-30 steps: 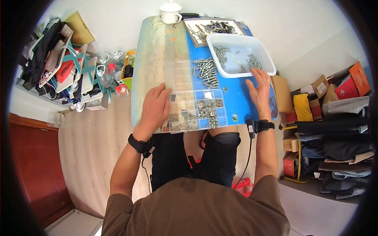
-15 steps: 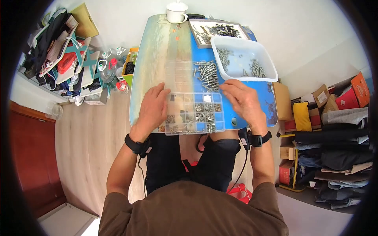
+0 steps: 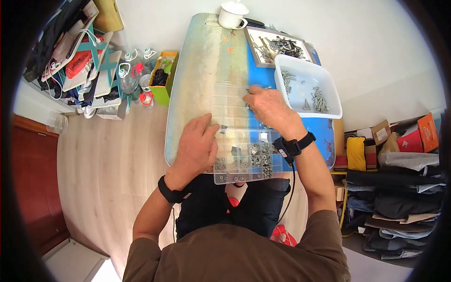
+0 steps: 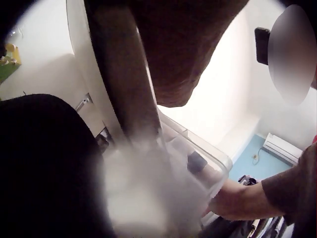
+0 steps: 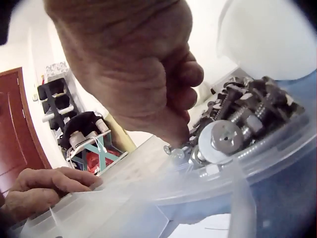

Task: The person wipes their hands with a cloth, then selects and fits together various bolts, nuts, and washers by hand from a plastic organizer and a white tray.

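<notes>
A clear compartment case (image 3: 249,177) full of small nuts and washers lies at the table's front edge, its transparent lid (image 3: 225,101) spread out behind it. My left hand (image 3: 196,143) rests by the case's left side, fingers loosely bent. Over the lid's right part, my right hand (image 3: 272,109) reaches down into a pile of metal bolts (image 5: 242,116), covering most of it in the head view. Its fingers curl with the tips down at the pile's edge, beside a small screw head (image 5: 169,149); I cannot tell whether they pinch one.
A white plastic tub (image 3: 307,113) with loose screws stands right of the pile. Behind it lies a shallow tray (image 3: 256,44) of dark bolts. A lidded white mug (image 3: 232,18) stands at the back. Bottles (image 3: 129,83) and a green-yellow bin (image 3: 162,91) are on the floor left of the table.
My right hand has moved from the white tub's near rim, leftward past the case, and onto the bolt pile. The left hand stays by the case. The head view has shifted.
</notes>
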The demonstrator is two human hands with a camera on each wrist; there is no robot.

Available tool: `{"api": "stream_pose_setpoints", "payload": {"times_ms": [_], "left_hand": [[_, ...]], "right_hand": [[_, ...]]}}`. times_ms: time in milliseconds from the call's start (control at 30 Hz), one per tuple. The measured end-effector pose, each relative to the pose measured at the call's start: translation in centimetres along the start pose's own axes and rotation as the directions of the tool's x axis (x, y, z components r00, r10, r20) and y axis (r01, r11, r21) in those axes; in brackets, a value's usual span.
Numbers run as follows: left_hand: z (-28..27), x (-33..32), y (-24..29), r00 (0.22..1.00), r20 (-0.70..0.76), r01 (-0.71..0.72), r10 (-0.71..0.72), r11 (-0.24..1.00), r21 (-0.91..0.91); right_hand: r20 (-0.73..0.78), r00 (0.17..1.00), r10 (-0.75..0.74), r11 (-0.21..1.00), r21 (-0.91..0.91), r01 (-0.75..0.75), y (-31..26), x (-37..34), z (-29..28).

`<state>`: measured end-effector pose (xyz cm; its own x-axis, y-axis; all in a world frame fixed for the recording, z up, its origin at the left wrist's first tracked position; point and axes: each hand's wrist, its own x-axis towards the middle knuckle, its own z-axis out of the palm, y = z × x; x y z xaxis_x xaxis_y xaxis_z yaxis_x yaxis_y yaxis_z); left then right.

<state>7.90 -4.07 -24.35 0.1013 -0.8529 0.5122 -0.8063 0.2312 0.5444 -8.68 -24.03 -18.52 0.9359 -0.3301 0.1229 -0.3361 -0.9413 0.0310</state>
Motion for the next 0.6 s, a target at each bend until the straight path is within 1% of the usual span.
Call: {"api": "stream_pose_setpoints", "payload": {"times_ms": [100,167,200,300,367,400,433,467,500,533,567,600], "left_hand": [[0.0,0.2,-0.1,1.000,0.003,0.004,-0.004,1.000,-0.014],[-0.1,0.2,-0.1,1.000,0.005,0.007,-0.007,1.000,-0.023],[-0.2,0.2,-0.1,1.000,0.014,0.018,-0.018,1.000,-0.025],[-0.4,0.3,0.0,0.999,0.016,0.040,-0.039,0.998,-0.041],[-0.5,0.4,-0.1,0.999,0.009,0.053,-0.052,0.997,-0.051],[-0.4,0.3,-0.2,0.996,-0.028,0.080,-0.085,0.986,-0.143],[-0.6,0.3,-0.2,0.991,-0.062,0.103,-0.120,0.967,-0.235],[-0.8,0.4,-0.1,0.991,-0.065,0.103,-0.120,0.968,-0.227],[-1.1,0.6,0.1,0.988,-0.101,0.087,-0.114,0.967,-0.240],[-1.4,1.0,0.5,0.985,-0.138,0.069,-0.107,0.965,-0.253],[-1.9,1.2,1.2,0.984,-0.142,0.069,-0.106,0.967,-0.247],[-2.4,1.3,2.2,0.971,-0.043,0.197,-0.234,0.894,-0.403]], "right_hand": [[0.041,0.999,0.006,0.999,-0.032,-0.004,0.1,0.6,-0.2],[0.017,0.999,-0.029,0.999,0.027,0.028,0.2,0.8,-0.4],[0.017,0.999,-0.027,0.999,0.030,0.027,0.3,0.8,-0.4],[-0.015,0.998,-0.058,0.995,0.075,0.059,0.4,0.9,-0.6],[-0.102,0.992,-0.075,0.985,0.150,0.090,0.0,0.8,-1.0],[-0.107,0.991,-0.079,0.984,0.152,0.094,-0.4,0.7,-1.4],[-0.074,0.997,-0.027,0.971,0.236,0.044,-0.8,0.5,-1.9],[-0.037,0.999,0.020,0.949,0.314,-0.007,-1.4,0.2,-2.5],[-0.045,0.999,0.015,0.949,0.315,0.000,-2.1,-0.1,-3.1],[-0.049,0.997,0.055,0.899,0.437,-0.028,-2.8,-0.5,-3.8],[-0.044,0.995,0.094,0.832,0.553,-0.054,-3.5,-0.9,-4.3],[-0.048,0.995,0.089,0.831,0.554,-0.047,-3.9,-1.4,-4.5]]}}
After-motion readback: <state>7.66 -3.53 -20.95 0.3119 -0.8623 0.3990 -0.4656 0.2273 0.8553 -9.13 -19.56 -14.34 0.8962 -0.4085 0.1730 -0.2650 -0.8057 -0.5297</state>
